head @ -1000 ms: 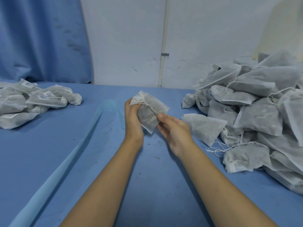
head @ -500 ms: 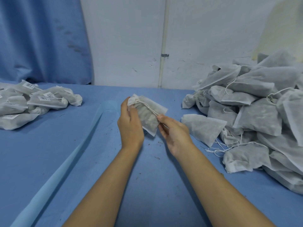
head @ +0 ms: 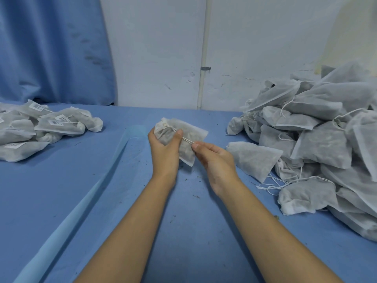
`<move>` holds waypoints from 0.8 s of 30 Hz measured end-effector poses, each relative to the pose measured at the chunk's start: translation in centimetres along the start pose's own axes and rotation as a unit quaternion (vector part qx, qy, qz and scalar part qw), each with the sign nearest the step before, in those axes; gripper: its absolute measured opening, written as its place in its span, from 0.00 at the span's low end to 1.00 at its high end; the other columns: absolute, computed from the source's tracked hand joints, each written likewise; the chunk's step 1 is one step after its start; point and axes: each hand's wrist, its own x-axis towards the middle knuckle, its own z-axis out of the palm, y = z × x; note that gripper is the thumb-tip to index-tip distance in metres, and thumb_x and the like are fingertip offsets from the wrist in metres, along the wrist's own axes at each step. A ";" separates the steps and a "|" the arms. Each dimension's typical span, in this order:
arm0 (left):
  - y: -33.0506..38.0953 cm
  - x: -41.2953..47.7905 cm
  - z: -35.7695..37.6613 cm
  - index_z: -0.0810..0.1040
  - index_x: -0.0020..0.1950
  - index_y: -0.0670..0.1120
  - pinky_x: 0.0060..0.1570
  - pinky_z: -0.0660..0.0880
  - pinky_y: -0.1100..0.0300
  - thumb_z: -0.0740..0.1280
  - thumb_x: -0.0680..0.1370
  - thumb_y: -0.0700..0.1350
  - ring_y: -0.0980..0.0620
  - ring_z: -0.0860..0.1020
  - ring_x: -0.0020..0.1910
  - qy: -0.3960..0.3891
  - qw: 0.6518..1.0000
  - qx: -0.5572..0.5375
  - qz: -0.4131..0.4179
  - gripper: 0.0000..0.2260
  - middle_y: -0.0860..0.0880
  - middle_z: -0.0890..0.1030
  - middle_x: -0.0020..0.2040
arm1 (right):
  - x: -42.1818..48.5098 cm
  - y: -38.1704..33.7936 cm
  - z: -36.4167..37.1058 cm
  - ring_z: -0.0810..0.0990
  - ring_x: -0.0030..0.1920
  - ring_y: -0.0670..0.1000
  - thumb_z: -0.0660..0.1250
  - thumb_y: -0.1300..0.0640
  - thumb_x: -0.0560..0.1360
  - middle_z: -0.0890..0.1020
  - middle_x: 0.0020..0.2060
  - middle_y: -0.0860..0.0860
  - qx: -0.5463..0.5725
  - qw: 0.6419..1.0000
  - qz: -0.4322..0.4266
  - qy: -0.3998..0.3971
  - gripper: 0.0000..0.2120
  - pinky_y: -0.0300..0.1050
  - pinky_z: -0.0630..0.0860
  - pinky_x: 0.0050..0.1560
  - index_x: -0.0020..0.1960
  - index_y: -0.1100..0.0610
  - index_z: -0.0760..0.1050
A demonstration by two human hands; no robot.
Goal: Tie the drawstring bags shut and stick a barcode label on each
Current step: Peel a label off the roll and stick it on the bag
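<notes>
A small white drawstring bag (head: 193,135) filled with dark bits is held above the blue table at centre. My left hand (head: 165,152) grips its gathered neck end, thumb lying across the front. My right hand (head: 214,160) pinches the white drawstring (head: 186,139) between thumb and forefinger, and the cord runs taut from the neck down to those fingertips. The neck of the bag is bunched tight at the upper left. No barcode label shows on this bag.
A large heap of unlabelled bags (head: 318,144) with loose cords covers the right side. A smaller pile of bags with barcode labels (head: 51,127) lies at the far left. A pale blue strip (head: 81,201) runs diagonally across the table (head: 122,242). A white wall stands behind.
My left hand shifted its grip on the bag's neck, thumb now over the front. My right hand stays at the cord's end and the drawstring stays stretched between the hands.
</notes>
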 end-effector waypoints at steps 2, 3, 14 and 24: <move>0.1 -0.1 0.1 0.69 0.64 0.46 0.43 0.81 0.54 0.71 0.75 0.44 0.52 0.82 0.47 0.006 1.000 -0.019 -0.023 0.20 0.49 0.80 0.53 | -0.1 -0.1 0.0 0.83 0.44 0.48 0.72 0.66 0.72 0.85 0.40 0.52 -0.007 1.000 -0.008 -0.003 0.05 0.39 0.79 0.53 0.41 0.57 0.81; 0.2 -0.1 0.2 0.72 0.61 0.45 0.41 0.81 0.54 0.72 0.74 0.44 0.51 0.83 0.45 0.009 0.998 -0.035 -0.044 0.18 0.48 0.81 0.51 | -0.2 -0.1 0.1 0.83 0.43 0.47 0.71 0.66 0.72 0.85 0.40 0.51 -0.017 1.000 -0.015 -0.003 0.06 0.39 0.79 0.51 0.40 0.56 0.81; 1.1 0.2 -0.5 0.80 0.49 0.44 0.49 0.79 0.54 0.72 0.74 0.43 0.49 0.83 0.47 -0.015 0.992 -0.066 -0.106 0.06 0.45 0.84 0.48 | -0.3 0.2 0.0 0.84 0.39 0.46 0.71 0.68 0.72 0.84 0.41 0.55 0.028 0.999 -0.030 -0.007 0.15 0.35 0.79 0.41 0.55 0.57 0.73; 0.7 2.1 -5.1 0.80 0.48 0.44 0.41 0.77 0.62 0.66 0.75 0.34 0.53 0.82 0.41 -0.009 0.996 -0.044 -0.082 0.07 0.49 0.84 0.42 | 1.5 2.0 -1.6 0.81 0.43 0.50 0.65 0.64 0.76 0.81 0.46 0.50 -0.251 0.967 -0.030 0.041 0.09 0.41 0.78 0.49 0.55 0.57 0.76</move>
